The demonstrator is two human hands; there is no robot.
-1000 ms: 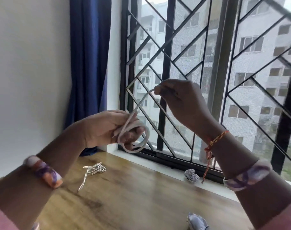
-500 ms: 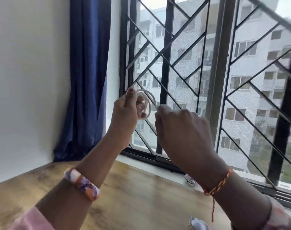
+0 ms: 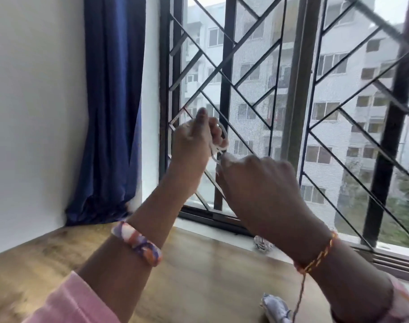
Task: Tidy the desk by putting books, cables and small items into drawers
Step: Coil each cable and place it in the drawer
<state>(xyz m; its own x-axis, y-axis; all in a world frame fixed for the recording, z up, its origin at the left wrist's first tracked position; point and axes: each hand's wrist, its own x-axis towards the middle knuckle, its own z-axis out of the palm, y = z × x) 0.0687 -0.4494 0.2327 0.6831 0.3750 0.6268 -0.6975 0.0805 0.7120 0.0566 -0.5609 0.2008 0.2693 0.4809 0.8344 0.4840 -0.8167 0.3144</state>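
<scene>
Fingers of both hands around coiled cable

White cable, seemingly coiled in small loops, held raised before the window

We are raising our left hand from desk level up against the window grille, carrying the white cable coil with it. Our right hand is dropping from above to just below the coil, drawing the loose end in close.
</scene>
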